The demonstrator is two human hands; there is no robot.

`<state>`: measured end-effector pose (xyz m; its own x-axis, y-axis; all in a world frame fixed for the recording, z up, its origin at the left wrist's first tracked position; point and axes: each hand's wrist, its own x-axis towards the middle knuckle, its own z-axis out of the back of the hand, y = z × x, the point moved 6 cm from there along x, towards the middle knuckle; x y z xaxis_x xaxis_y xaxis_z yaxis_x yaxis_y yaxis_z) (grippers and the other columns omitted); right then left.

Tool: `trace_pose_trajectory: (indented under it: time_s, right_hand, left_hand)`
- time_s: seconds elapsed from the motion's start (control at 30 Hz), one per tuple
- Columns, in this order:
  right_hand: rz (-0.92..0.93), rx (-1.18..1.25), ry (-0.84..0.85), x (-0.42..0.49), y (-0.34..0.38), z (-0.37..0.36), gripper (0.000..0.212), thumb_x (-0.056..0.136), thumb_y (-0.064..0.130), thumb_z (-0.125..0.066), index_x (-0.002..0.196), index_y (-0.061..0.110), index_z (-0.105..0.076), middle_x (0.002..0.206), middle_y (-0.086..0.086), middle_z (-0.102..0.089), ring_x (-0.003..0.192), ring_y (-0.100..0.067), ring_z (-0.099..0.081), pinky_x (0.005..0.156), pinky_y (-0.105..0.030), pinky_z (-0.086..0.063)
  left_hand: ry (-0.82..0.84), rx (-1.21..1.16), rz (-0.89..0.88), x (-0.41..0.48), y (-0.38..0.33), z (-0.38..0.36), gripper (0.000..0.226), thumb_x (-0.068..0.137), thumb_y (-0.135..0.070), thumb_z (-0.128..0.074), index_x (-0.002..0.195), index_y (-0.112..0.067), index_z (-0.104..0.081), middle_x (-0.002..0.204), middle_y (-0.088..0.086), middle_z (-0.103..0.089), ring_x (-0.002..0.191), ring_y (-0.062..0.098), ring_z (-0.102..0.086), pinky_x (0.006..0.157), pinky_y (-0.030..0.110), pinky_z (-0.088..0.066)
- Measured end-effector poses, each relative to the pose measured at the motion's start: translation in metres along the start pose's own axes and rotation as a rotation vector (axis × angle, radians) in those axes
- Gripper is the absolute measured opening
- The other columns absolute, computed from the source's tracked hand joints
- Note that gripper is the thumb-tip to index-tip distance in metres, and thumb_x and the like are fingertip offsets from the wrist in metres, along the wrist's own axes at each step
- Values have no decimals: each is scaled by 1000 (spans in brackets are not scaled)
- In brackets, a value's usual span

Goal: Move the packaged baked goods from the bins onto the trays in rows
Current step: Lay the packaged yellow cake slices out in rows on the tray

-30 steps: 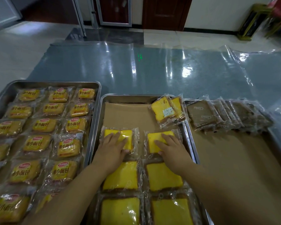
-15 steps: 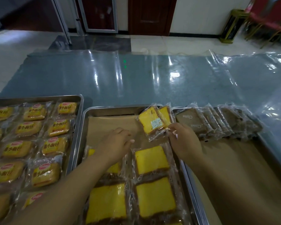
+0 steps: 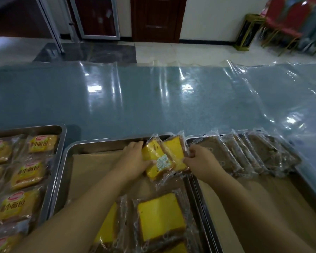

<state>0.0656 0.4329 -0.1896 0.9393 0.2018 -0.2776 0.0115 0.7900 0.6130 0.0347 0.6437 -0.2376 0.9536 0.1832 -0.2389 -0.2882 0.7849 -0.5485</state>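
- Head view: the left hand [image 3: 133, 158] grips the labelled yellow cake pack [image 3: 156, 161] by its left edge, at the far right corner of the middle tray [image 3: 98, 144].
- The right hand [image 3: 202, 162] pinches the second yellow cake pack [image 3: 175, 149], which touches the first.
- Flat yellow packs [image 3: 161, 216] lie nearer in the same tray.
- Brown packs [image 3: 244, 154] lean in a row in the right tray [image 3: 274, 203].

bun packs [image 3: 27, 175] are laid in left tray [image 3: 62, 136] | cake packs [image 3: 160, 216] are laid at near end of middle tray [image 3: 66, 157], pair of packs [image 3: 162, 157] is held at its far-right corner | slice packs [image 3: 244, 154] are overlapped along far edge of right tray [image 3: 310, 185]
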Motion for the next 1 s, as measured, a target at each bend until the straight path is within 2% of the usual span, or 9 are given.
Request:
trace_pose_trajectory:
  time_s: [0.13, 0.27, 0.4, 0.47, 0.6, 0.67, 0.8, 0.9, 1.0]
  right_hand:
    - [22, 25, -48, -5, 0, 0, 32, 86, 20, -65, 62, 29, -45, 58, 8, -49, 54, -3, -48, 49, -18, -32]
    - [7, 101, -74, -12, 3, -1, 8, 85, 25, -65, 91, 22, -61, 75, 4, -63, 68, -11, -60, 56, -24, -44]
    - [0, 120, -102, -19, 9, 0, 30, 88, 28, -62, 116, 21, -58, 96, 3, -65, 82, -12, -60, 69, -30, -49]
    - [11, 119, -126, -22, 13, 3, 31, 89, 28, -60, 118, 18, -58, 102, 0, -65, 86, -14, -59, 71, -30, -47]
    - [77, 156, -166, -30, 24, 9, 5, 89, 22, -59, 91, 19, -63, 74, 12, -57, 70, -9, -52, 58, -24, -37]
    - [115, 168, -179, -35, 30, 11, 13, 89, 19, -58, 78, 24, -57, 65, 15, -48, 67, -9, -47, 56, -23, -33]
    - [159, 151, -207, -44, 44, 13, 13, 90, 19, -57, 98, 18, -66, 82, 8, -60, 81, -13, -55, 70, -28, -43]
    - [254, 65, -282, -56, 61, 15, 18, 90, 17, -58, 104, 23, -68, 89, 7, -65, 86, -15, -59, 76, -33, -48]
    - [390, -60, -351, -63, 76, 11, 20, 88, 13, -59, 102, 21, -71, 93, 2, -70, 88, -22, -58, 78, -35, -47]
  left_hand:
    - [-8, -91, 71, -8, 12, 6, 82, 62, -54, -77, 130, -23, -44, 122, 0, -43, 107, 20, -49, 89, 39, -47]
    - [-82, -389, 99, -30, 22, 20, 44, 65, -34, -81, 90, -32, -45, 98, -9, -51, 82, 8, -54, 61, 25, -47]
    - [-175, -641, 122, -55, 29, 40, 29, 77, -12, -71, 87, -28, -49, 91, -2, -61, 85, 18, -59, 73, 37, -51]
    - [-203, -734, 115, -68, 30, 51, 29, 80, -4, -66, 88, -29, -53, 93, -4, -63, 89, 17, -61, 74, 33, -52]
    - [-315, -774, -12, -91, 30, 87, 30, 78, -4, -68, 88, -31, -58, 84, -13, -64, 85, 9, -62, 67, 17, -47]
    - [-370, -701, -94, -101, 30, 103, 29, 79, -5, -69, 86, -31, -58, 86, -15, -64, 87, 7, -62, 75, 20, -49]
    - [-350, -270, -250, -117, 24, 117, 30, 83, -4, -63, 82, -34, -62, 93, -19, -63, 96, -1, -57, 89, 25, -46]
    - [-166, 212, -342, -117, 24, 105, 27, 77, -1, -66, 80, -27, -64, 109, -10, -63, 123, 11, -45, 115, 37, -11]
    - [-97, 448, -282, -115, 40, 99, 21, 78, -13, -68, 92, -28, -65, 129, -9, -53, 130, 9, -33, 113, 29, 3]
